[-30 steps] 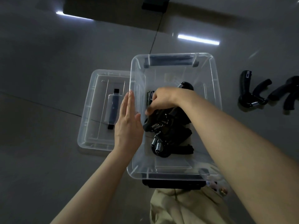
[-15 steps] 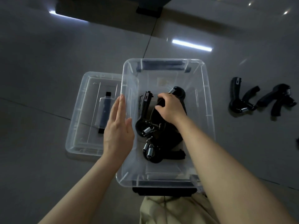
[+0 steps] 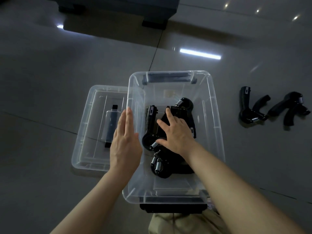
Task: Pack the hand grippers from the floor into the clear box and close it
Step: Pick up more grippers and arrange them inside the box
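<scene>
- Spread flat, the right hand [image 3: 177, 134] is pressed on a pile of black hand grippers [image 3: 167, 139] inside the clear box [image 3: 217, 132]; its fingers are straight and nothing is clasped.
- Coiled metal springs [image 3: 157, 163] and curved, matte black handles are seen tangled together on the box's floor.
- Fingers straight and together, the left hand [image 3: 125, 141] is laid against the box's left wall, at the rim.
- Transparent, glossy plastic with rounded corners forms the box; dark latch handles [image 3: 168, 77] are fitted at its far and near ends.
- Just left of the box, partly overlapped by it, the clear lid [image 3: 87, 132] is seen upturned on the floor.
- Two more black grippers [image 3: 249, 108], [image 3: 290, 108] are left lying on the polished grey tile floor [image 3: 50, 81], well apart to the right.
- Ceiling lights are mirrored in the tiles; beige fabric [image 3: 177, 223] is visible at the bottom edge.
</scene>
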The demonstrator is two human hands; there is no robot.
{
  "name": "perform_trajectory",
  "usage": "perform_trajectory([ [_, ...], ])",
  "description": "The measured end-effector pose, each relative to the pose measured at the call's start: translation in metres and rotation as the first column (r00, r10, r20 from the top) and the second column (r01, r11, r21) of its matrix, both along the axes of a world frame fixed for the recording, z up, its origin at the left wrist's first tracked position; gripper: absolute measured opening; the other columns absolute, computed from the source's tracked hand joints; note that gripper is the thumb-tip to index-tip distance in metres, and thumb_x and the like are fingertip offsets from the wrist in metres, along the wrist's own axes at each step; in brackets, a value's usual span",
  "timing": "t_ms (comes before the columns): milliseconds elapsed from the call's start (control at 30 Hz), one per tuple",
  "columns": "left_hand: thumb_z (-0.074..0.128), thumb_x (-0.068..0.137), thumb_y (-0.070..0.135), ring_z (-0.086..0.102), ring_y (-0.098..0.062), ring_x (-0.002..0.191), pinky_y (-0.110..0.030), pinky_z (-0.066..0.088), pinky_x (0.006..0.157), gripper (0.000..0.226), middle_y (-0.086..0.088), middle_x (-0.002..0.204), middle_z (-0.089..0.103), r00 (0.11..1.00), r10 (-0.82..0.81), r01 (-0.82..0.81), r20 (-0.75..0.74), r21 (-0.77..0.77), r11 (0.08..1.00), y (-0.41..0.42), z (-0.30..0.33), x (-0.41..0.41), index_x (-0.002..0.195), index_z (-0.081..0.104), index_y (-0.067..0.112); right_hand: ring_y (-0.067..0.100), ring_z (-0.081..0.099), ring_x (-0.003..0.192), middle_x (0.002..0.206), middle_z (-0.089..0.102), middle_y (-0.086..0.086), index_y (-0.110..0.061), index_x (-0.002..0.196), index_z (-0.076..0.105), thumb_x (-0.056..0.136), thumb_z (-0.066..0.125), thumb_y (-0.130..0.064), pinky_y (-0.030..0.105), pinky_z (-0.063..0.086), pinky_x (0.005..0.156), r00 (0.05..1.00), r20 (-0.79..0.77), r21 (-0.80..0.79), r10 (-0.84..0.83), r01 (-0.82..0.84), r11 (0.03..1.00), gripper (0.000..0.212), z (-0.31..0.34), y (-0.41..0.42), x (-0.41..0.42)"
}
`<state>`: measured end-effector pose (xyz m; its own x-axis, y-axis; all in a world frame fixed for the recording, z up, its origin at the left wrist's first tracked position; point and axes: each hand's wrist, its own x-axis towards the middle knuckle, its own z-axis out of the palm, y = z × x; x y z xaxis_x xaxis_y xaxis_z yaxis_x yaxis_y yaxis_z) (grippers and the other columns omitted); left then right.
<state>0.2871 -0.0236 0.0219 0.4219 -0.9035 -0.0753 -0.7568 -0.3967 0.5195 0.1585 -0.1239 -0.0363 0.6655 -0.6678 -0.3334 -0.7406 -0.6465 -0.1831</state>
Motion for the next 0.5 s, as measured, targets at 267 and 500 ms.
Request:
perform_trajectory([
  [267, 0.046, 0.093, 0.005, 0.015, -0.019, 0.143, -0.037, 0.032, 0.106, 0.069, -0.004, 0.156, 0.012, 1.0, -0.001, 0.001, 0.018, 0.003, 1.0, 0.0, -0.002, 0.001, 0.149, 0.007, 0.014, 0.043, 0.03, 0.128, 0.149, -0.004, 0.036, -0.03, 0.136, 0.038, 0.087, 0.058, -0.04, 0.046, 0.025, 0.108, 0.97, -0.163, 0.004, 0.179, -0.181, 0.984, 0.054, 0.001, -0.005, 0.01],
  [500, 0.047, 0.093, 0.005, 0.016, -0.02, 0.143, -0.037, 0.031, 0.107, 0.069, -0.003, 0.157, 0.011, 1.0, 0.0, 0.0, 0.019, 0.012, 1.0, 0.0, 0.0, 0.001, 0.149, 0.007, 0.014, 0.039, 0.028, 0.131, 0.15, -0.006, 0.033, -0.028, 0.146, 0.019, 0.088, 0.054, -0.047, 0.044, 0.023, 0.109, 0.974, -0.179, -0.02, 0.141, -0.147, 0.989, 0.071, -0.002, -0.004, 0.008],
])
